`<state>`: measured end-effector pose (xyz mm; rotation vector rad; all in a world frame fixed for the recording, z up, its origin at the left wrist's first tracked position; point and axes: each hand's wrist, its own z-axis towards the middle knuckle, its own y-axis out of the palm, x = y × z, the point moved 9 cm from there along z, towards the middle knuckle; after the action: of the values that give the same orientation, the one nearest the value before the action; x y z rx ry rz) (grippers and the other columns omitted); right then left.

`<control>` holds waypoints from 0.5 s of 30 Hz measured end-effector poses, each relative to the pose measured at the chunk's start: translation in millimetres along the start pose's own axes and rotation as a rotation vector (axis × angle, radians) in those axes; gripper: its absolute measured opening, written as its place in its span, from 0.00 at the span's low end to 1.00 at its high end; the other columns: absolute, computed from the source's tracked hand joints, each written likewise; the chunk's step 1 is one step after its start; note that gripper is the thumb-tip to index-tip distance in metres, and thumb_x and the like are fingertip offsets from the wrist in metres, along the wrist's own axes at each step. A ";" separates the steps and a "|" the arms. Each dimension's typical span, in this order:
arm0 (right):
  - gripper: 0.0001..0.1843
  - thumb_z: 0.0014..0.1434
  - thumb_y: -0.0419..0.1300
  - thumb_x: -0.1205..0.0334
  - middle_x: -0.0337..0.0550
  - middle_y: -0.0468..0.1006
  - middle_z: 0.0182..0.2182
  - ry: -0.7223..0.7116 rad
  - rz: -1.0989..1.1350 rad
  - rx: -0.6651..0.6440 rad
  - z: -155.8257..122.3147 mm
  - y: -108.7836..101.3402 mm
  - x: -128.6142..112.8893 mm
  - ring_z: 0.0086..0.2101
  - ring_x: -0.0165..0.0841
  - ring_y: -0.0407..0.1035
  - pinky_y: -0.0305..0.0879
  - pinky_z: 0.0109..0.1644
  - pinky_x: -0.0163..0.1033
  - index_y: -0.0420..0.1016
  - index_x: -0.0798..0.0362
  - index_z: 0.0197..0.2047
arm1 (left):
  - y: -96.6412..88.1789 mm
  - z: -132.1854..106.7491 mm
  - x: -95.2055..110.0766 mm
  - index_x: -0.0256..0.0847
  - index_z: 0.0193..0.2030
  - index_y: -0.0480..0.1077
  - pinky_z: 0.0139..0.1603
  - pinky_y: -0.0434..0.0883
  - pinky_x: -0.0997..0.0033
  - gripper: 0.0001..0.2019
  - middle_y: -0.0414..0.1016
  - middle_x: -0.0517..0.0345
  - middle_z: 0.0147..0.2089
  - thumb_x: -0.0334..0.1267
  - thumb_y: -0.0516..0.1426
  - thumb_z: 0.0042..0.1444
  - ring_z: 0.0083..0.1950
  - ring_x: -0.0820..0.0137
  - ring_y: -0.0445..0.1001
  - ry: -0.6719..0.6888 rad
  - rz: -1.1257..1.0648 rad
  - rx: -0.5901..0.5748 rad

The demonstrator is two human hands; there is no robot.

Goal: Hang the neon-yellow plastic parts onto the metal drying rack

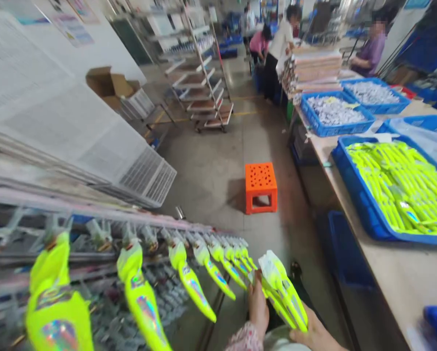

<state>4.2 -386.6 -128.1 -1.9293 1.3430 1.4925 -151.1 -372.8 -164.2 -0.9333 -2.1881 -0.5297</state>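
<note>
Between left hand [258, 309] and right hand [312, 335], neon-yellow bundle [282, 292], gripped

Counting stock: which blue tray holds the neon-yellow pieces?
The nearest blue tray, full of neon-yellow pieces; the two far blue trays hold silvery packets.

No readable print on wall posters [72, 27] or yellow packets [282, 292]

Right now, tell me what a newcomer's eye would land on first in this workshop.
Neon-yellow pieces with holographic patches grab the eye first, hanging in a row from a rack at lower left, while a bunch of them sits between the left hand and right hand. More fill a blue tray on the table at right. A bright orange perforated stool stands mid-view on the grey floor.
</note>
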 end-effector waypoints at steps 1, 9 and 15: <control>0.35 0.43 0.71 0.45 0.44 0.82 0.46 0.016 0.004 0.050 -8.5 4.4 6.9 0.46 0.50 0.75 0.71 0.53 0.52 0.77 0.42 0.56 | -3.2 -0.8 -5.3 0.44 0.49 0.73 0.56 0.74 0.60 0.29 0.75 0.47 0.56 0.65 0.60 0.49 0.63 0.54 0.70 -0.002 -0.070 -0.028; 0.26 0.43 0.72 0.45 0.32 0.70 0.22 0.233 0.112 0.214 -38.3 6.1 74.3 0.17 0.26 0.57 0.58 0.20 0.33 0.74 0.48 0.43 | -23.0 -26.0 -70.3 0.35 0.58 0.69 0.44 0.71 0.66 0.41 0.74 0.39 0.55 0.71 0.55 0.53 0.54 0.58 0.74 -0.235 0.036 -0.409; 0.28 0.41 0.72 0.53 0.32 0.74 0.23 0.322 0.111 0.420 -6.6 -57.9 131.4 0.17 0.27 0.61 0.60 0.19 0.34 0.72 0.51 0.45 | -128.7 25.2 -129.5 0.34 0.52 0.72 0.38 0.67 0.71 0.45 0.78 0.44 0.44 0.72 0.64 0.37 0.40 0.67 0.74 -0.438 0.263 -0.134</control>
<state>55.3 -423.8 -257.2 -1.8879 1.7603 0.8658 -192.9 -502.9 -288.0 -1.5010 -2.3745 -0.3729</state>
